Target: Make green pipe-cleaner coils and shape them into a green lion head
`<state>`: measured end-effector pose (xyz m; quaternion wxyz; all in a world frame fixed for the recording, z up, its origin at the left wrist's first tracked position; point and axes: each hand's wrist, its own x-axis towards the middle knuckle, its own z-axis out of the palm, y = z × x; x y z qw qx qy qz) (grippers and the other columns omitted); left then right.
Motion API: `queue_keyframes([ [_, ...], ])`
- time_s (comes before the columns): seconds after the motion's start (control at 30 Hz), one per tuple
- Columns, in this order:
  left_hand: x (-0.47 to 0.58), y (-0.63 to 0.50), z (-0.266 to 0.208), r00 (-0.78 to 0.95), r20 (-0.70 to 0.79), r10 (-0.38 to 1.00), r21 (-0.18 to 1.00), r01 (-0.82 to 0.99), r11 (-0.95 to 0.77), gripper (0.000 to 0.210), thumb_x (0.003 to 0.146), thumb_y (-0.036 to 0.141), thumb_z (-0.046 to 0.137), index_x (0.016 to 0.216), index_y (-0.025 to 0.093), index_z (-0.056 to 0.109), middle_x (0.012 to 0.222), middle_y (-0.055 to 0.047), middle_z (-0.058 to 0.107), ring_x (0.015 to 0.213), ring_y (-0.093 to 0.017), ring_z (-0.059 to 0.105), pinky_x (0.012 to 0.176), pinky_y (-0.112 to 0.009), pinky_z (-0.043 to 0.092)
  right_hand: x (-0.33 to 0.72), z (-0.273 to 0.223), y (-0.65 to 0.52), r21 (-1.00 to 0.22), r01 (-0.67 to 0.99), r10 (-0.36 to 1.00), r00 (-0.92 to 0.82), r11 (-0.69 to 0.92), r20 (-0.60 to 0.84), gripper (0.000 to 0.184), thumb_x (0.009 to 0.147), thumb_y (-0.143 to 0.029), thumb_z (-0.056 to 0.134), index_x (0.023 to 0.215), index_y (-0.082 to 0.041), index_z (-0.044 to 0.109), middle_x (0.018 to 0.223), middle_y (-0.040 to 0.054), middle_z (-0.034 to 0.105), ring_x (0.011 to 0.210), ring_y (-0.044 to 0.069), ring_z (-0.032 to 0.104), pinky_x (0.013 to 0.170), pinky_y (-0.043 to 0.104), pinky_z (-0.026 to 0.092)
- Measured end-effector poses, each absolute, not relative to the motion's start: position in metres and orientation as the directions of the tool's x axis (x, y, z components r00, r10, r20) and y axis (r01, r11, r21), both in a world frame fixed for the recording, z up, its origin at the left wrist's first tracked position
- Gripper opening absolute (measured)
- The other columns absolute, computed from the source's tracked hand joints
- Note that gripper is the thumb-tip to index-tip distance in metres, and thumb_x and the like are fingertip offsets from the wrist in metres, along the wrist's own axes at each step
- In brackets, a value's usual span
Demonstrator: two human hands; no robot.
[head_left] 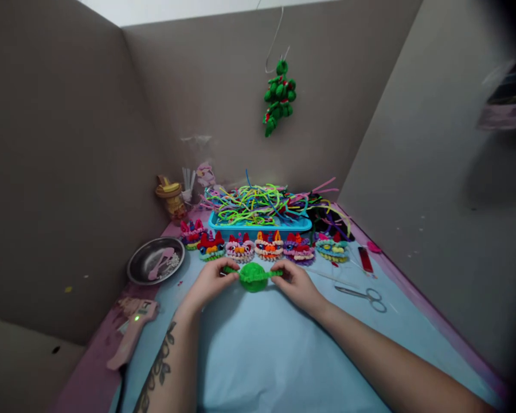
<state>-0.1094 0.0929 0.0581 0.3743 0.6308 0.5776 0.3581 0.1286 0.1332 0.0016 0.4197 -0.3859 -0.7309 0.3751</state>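
A bright green fuzzy ball-like piece (250,284) sits between my two hands, just above or on the blue cloth. Across its front runs a green pipe cleaner strip (262,276), which looks twisted or braided and sticks out at both sides. My left hand (215,280) pinches the strip's left end, fingers closed. At the other side my right hand (293,281) has thumb and fingers closed on the right end. Behind the hands stands a row of several colourful pipe cleaner lion heads, among them an orange and cream one (269,246).
A blue tray (260,228) heaped with pipe cleaners stands at the back. On the left are a metal bowl (133,269) and a pink glue gun (131,338) with a green light. Scissors (363,295) lie right. A green ornament (279,97) hangs on the grey wall.
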Motion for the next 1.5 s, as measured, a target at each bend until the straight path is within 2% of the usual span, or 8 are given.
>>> queue_keyframes([
  [0.13,-0.107,0.098,0.044,0.046,0.054,0.998,0.867,0.493,-0.069,0.018,0.066,0.022,0.067,0.083,0.015,0.067,0.086,-0.005,0.069,0.080,-0.020,0.062,0.069,-0.027,0.046,0.126,0.000,0.136,-0.805,0.340,0.861,-0.345,0.485,0.373,0.019,0.076,-0.016,0.058,0.095,-0.020,0.059,0.092,0.0052,0.061,0.082,0.020,0.059,0.071,0.032,0.048],
  [0.3,-0.107,0.103,0.030,0.066,0.082,0.994,0.866,0.489,-0.104,0.015,0.068,0.021,0.065,0.082,0.016,0.067,0.084,-0.004,0.070,0.076,-0.019,0.062,0.068,-0.027,0.046,0.120,0.005,0.133,-0.621,0.379,0.723,-0.448,0.686,0.526,0.028,0.077,-0.012,0.061,0.103,-0.022,0.058,0.107,0.0087,0.058,0.105,0.025,0.052,0.090,0.042,0.044],
  [0.43,-0.107,0.104,0.028,0.073,0.088,0.993,0.872,0.477,-0.112,0.014,0.068,0.023,0.066,0.081,0.016,0.067,0.079,-0.003,0.069,0.072,-0.018,0.061,0.065,-0.027,0.046,0.112,0.011,0.130,-0.548,0.377,0.661,-0.507,0.747,0.553,0.022,0.080,-0.011,0.061,0.099,-0.021,0.060,0.102,0.0080,0.060,0.101,0.024,0.052,0.088,0.041,0.044],
  [0.67,-0.107,0.103,0.030,0.082,0.096,0.992,0.894,0.430,-0.122,0.018,0.068,0.020,0.065,0.086,0.016,0.067,0.088,-0.004,0.070,0.083,-0.020,0.062,0.075,-0.029,0.048,0.105,0.014,0.130,-0.528,0.405,0.663,-0.526,0.746,0.534,0.011,0.084,-0.012,0.057,0.090,-0.021,0.062,0.090,0.0065,0.063,0.091,0.023,0.053,0.082,0.040,0.044],
  [0.83,-0.108,0.104,0.029,0.134,0.056,0.989,0.918,0.383,-0.104,0.017,0.070,0.023,0.065,0.084,0.015,0.068,0.084,-0.005,0.070,0.078,-0.019,0.061,0.072,-0.029,0.046,0.109,0.011,0.131,-0.520,0.401,0.655,-0.520,0.754,0.549,0.013,0.087,-0.012,0.051,0.089,-0.021,0.060,0.088,0.0068,0.061,0.088,0.023,0.052,0.080,0.040,0.044],
  [1.07,-0.101,0.104,0.030,0.140,0.075,0.987,0.932,0.342,-0.119,0.017,0.070,0.023,0.067,0.084,0.014,0.069,0.087,-0.006,0.069,0.080,-0.019,0.061,0.073,-0.028,0.046,0.117,0.010,0.135,-0.407,0.450,0.602,-0.506,0.795,0.618,0.017,0.087,-0.009,0.047,0.090,-0.021,0.060,0.090,0.0084,0.060,0.094,0.025,0.050,0.085,0.043,0.042],
  [1.33,-0.100,0.104,0.031,0.162,0.157,0.974,0.864,0.454,-0.215,0.012,0.071,0.020,0.066,0.080,0.015,0.073,0.083,-0.005,0.066,0.080,-0.019,0.060,0.073,-0.029,0.046,0.117,0.006,0.137,-0.454,0.421,0.619,-0.504,0.785,0.603,0.014,0.088,-0.014,0.051,0.087,-0.022,0.062,0.092,0.0077,0.059,0.094,0.024,0.052,0.086,0.043,0.044],
  [1.5,-0.099,0.103,0.029,0.119,0.130,0.984,0.880,0.443,-0.170,0.013,0.071,0.021,0.067,0.081,0.015,0.073,0.083,-0.006,0.067,0.079,-0.019,0.060,0.073,-0.029,0.046,0.118,0.005,0.133,-0.553,0.278,0.605,-0.532,0.785,0.592,0.020,0.087,-0.011,0.047,0.094,-0.022,0.062,0.096,0.0073,0.059,0.091,0.019,0.058,0.080,0.035,0.050],
])
